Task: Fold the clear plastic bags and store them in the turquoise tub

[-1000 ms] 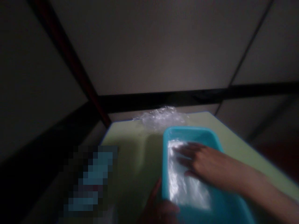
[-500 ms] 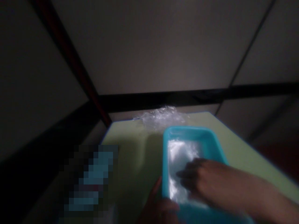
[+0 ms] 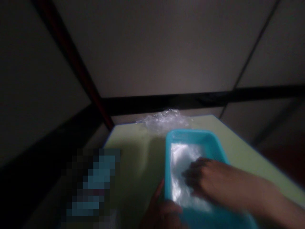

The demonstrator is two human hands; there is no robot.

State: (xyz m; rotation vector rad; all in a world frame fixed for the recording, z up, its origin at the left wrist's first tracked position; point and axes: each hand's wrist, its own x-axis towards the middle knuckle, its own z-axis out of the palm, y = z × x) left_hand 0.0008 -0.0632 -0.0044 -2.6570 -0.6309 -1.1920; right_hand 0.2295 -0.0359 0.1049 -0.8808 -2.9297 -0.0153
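Note:
A turquoise rectangular plastic tray [image 3: 168, 165] stands on the table with its long side running toward me. My left hand [image 3: 164, 213] holds its near left side, one finger along the outside wall and the thumb over the rim. Inside lies a shiny clear plastic sheet or bag [image 3: 179, 159], spread over the floor of the tray; whether anything is under it cannot be seen. My right hand [image 3: 209, 181] reaches in from the right over the tray's edge. Its fingers are stretched out and slightly bent, resting on or just above the plastic, a little blurred.
Crumpled clear plastic wrap [image 3: 166, 121] lies at the far edge of the pale green table [image 3: 133, 143]. A pixelated blue item [image 3: 100, 178] is at the left. Panelled wall [image 3: 166, 57] rises behind the table. The light is dim.
My right hand has shifted very slightly up within the tray. My left hand keeps its hold, and the tray has barely moved.

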